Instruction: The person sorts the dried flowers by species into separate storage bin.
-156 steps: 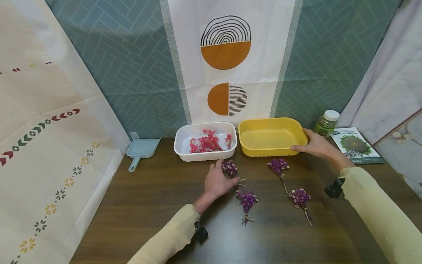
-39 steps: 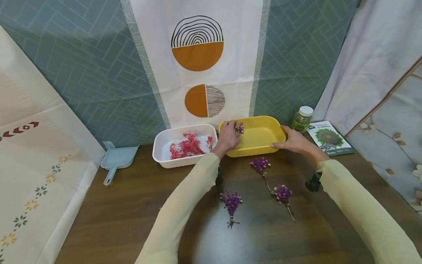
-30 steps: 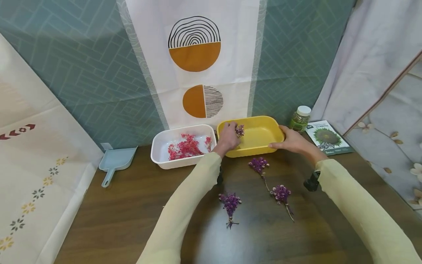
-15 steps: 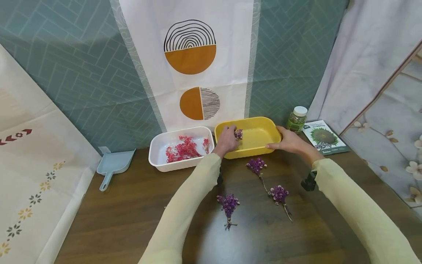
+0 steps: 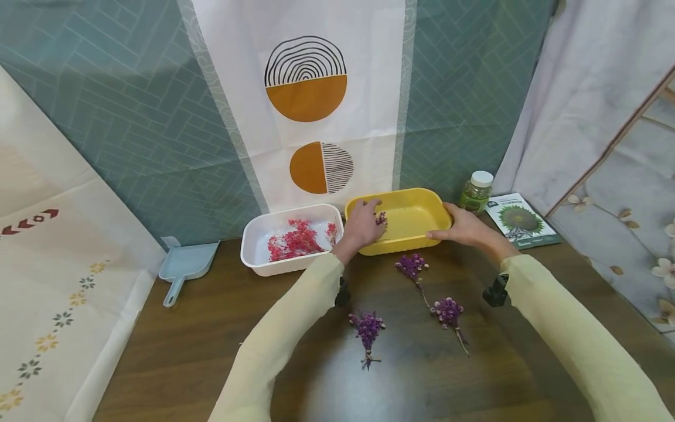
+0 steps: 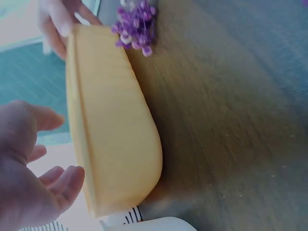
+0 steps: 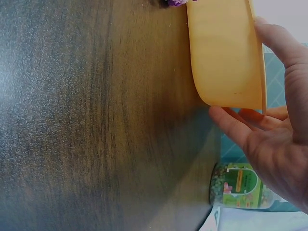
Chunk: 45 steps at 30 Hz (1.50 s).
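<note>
My left hand (image 5: 364, 225) is over the left end of the yellow basin (image 5: 413, 214). In the left wrist view its fingers (image 6: 70, 185) are spread apart with nothing between them. A small bunch of purple dried flowers (image 5: 381, 218) lies inside the basin, partly hidden by that hand. My right hand (image 5: 466, 225) grips the basin's right end, thumb at the rim and fingers against the end wall, as the right wrist view shows. On the table in front lie more purple bunches: one (image 5: 412, 265) close to the basin, one (image 5: 447, 311) at the right, one (image 5: 367, 329) nearer me.
A white basin (image 5: 253, 252) with pink dried flowers (image 5: 296, 239) stands left of the yellow one. Farther left lies a light blue dustpan (image 5: 187, 262). A jar with a white lid (image 5: 476, 191) and a sunflower booklet (image 5: 519, 220) are behind my right hand.
My left hand has taken a purple bunch from in front of the white basin, carried it into the yellow basin and let it go. The right hand still holds the rim.
</note>
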Tool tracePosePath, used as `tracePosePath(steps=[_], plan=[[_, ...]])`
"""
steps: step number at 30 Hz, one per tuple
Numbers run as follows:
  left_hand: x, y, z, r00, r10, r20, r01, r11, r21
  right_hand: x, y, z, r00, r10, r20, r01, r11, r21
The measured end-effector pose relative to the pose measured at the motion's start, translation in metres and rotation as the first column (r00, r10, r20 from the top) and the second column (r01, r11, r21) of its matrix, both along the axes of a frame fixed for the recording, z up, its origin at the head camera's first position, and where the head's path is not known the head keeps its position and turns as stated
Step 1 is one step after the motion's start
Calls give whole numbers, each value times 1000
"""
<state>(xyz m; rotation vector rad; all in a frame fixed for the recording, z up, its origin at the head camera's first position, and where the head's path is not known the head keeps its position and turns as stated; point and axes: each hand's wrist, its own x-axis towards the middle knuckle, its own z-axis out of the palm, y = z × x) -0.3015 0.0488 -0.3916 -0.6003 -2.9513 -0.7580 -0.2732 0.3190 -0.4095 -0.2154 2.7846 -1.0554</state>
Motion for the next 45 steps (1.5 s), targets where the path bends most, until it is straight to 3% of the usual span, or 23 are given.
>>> tracePosePath(steps=[5,9,13,19,25,31,39,45], plan=[[30,-13,8,997,-8,-82,13,998,58,1,1,-1,1000,2,7,-2,1000,-1],[61,-29,10,995,-38,-91,41,999,29,0,2,-2,1000,9,4,-9,1000,-10],[92,-50,4,997,-63,-43,64,998,12,0,2,-1,1000,13,-2,-13,1000,-6],[137,-79,-12,997,-48,58,46,998,43,1,1,2,1000,24,-5,-24,1000,0],[170,-93,-25,987,-68,145,51,992,118,2,2,2,1000,19,-4,-19,1000,11],[189,-92,-38,986,-68,150,53,994,99,1,2,0,1000,21,-9,-21,1000,10],[200,-84,-50,985,-54,161,41,996,79,0,3,-1,1000,23,-5,-23,1000,12],[203,-80,-55,990,-57,127,46,995,86,0,1,0,1000,23,-10,-23,1000,22]])
